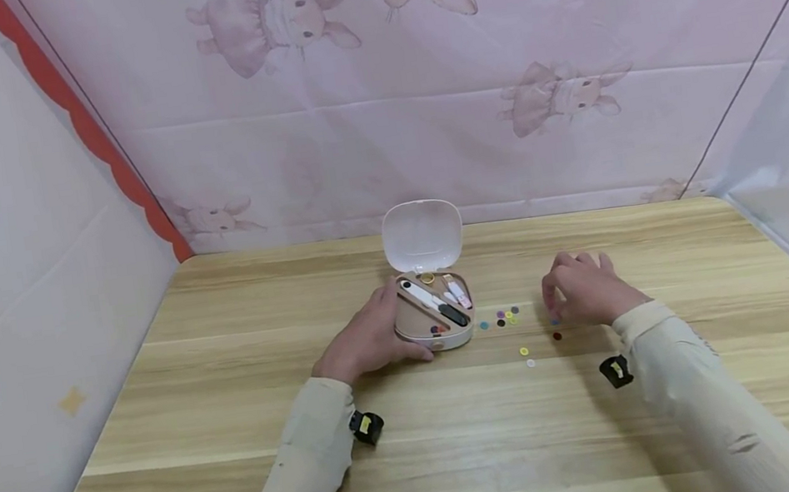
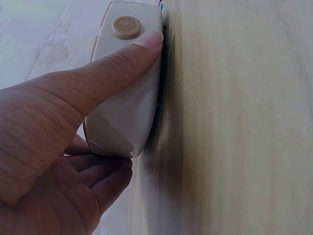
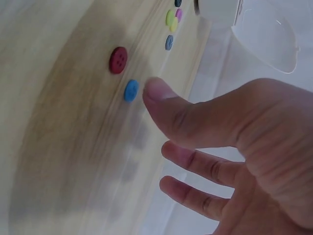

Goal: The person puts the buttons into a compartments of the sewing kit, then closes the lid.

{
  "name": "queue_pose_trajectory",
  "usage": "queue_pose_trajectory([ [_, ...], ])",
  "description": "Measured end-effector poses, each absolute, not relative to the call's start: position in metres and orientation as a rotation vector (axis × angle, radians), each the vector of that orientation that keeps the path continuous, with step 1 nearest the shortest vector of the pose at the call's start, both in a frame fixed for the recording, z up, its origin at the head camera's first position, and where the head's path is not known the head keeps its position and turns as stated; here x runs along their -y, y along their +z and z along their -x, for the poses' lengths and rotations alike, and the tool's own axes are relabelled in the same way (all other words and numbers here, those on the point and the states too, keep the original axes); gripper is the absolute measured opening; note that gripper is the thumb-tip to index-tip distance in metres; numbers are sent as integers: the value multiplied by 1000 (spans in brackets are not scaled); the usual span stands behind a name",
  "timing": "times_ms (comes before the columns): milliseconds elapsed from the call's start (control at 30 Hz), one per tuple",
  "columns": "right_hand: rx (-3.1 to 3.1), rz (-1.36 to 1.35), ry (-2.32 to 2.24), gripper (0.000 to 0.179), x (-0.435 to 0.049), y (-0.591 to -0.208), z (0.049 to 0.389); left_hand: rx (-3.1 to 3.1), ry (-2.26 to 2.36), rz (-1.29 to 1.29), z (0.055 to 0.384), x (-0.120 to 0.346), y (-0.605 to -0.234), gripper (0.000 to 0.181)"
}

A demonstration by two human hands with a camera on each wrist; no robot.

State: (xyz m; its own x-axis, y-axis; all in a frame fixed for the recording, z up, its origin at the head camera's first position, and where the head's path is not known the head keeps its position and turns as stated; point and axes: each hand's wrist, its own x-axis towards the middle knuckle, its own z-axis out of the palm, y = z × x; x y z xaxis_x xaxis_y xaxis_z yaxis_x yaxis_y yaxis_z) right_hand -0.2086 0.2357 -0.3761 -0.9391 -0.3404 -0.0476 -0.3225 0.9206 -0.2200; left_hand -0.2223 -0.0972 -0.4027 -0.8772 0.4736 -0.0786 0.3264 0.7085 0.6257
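A white sewing kit case stands on the table with its lid raised. My left hand holds it from the left side. In the left wrist view the thumb lies along the front wall, below a round brown clasp. Inside the case are a white and black slender tool and a few small buttons. My right hand hovers with bent, parted fingers by a blue button and a dark red button. Nothing shows between those fingers; the index finger is hidden.
Several coloured buttons lie loose just right of the case. Nearer me are a yellow button and a whitish button. A printed rabbit curtain hangs behind the wooden table.
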Motion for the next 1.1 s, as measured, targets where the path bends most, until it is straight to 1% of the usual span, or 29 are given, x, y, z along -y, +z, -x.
queue_pose_trajectory([
  [600,-2977,477,-341,20,-237,-385,212,-2715,894,-676,223,98,-404,130],
  [1100,-3008,544,-391,25,-234,-395,217,-2713,889,-667,224,98,-406,129],
])
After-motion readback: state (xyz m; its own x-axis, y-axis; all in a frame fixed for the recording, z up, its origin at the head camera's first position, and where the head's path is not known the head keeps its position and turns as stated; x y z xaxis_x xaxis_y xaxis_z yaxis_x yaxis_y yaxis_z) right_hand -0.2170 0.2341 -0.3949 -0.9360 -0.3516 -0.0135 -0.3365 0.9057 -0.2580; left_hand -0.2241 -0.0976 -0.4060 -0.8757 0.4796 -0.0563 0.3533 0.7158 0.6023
